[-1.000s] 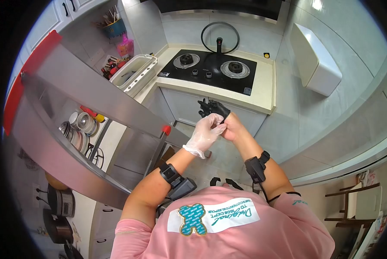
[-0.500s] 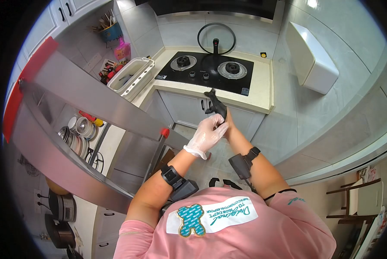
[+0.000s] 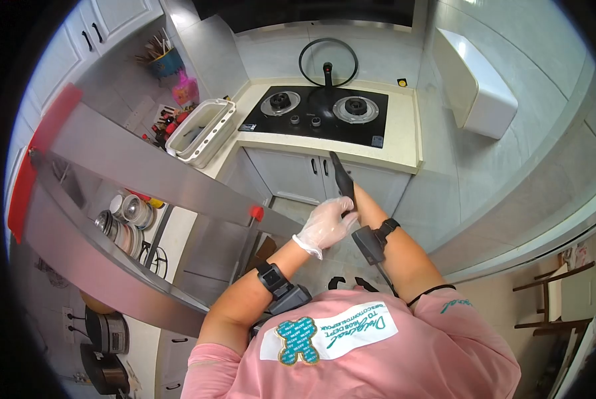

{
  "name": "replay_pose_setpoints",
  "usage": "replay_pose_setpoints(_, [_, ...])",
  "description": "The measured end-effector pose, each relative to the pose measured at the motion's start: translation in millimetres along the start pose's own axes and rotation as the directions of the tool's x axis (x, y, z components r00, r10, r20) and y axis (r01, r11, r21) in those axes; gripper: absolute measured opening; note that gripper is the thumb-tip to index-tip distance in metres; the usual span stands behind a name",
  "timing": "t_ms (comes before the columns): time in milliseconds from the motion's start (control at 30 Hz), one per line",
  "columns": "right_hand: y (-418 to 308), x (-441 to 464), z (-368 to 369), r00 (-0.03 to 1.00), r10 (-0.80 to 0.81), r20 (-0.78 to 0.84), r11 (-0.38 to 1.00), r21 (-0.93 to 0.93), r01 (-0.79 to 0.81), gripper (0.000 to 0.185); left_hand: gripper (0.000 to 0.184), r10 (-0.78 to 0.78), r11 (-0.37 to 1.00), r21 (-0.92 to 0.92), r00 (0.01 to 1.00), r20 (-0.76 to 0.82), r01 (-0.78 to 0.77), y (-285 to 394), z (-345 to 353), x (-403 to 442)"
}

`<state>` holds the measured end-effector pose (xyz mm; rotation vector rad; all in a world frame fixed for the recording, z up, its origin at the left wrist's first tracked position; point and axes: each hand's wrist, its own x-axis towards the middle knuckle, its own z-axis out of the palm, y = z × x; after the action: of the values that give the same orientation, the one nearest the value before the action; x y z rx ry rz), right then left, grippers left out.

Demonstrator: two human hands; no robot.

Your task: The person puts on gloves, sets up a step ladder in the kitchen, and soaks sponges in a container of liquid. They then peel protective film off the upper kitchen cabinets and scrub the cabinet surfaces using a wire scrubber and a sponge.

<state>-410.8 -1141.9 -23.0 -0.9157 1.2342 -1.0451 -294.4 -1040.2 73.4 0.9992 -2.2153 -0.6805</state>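
Kitchen, gas hob [image 3: 326,108] on bench [image 3: 399,130]. I've got black glove [image 3: 342,174] on right hand [image 3: 345,185], nearside of hob; finger spread, can't tell. Left hand [image 3: 328,223] pinches it near the wrist: glove adjusting, I'd judge; calls for steady pinch.

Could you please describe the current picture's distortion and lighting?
Head view: wide-angle distortion, dark rounded corners, the chair tipped sideways; head view: bright sheen on the white wall box; head view: black-gloved right hand dark, showing little detail.
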Motion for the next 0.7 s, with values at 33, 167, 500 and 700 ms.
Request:
replay_pose_setpoints(33, [-6, 6, 3, 0.997, -0.077, -0.021, 0.978, -0.197, 0.072, 0.058, 0.021, -0.009, 1.0, 0.014, 0.999, 0.034, 0.009, -2, 2, -1])
replay_pose_setpoints(167, [-20, 21, 11, 0.958, -0.282, 0.054, 0.591, -0.777, 0.217, 0.062, 0.02, -0.175, 0.97, -0.177, 0.984, -0.019, 0.169, -19, 11, 2])
replay_pose_setpoints(500, [-48, -3, 32, 0.696, -0.568, 0.44, -0.277, -0.898, 0.341, 0.048, 0.053, -0.154, 0.928, 0.19, 0.794, -0.588, 0.321, -41, -24, 26])
replay_pose_setpoints(700, [-76, -78, 54, 0.507, -0.676, 0.536, -0.091, -0.743, 0.663, 0.052, 0.049, -0.656, 0.658, -0.538, 0.752, -0.066, 0.527, -106, -53, 40])
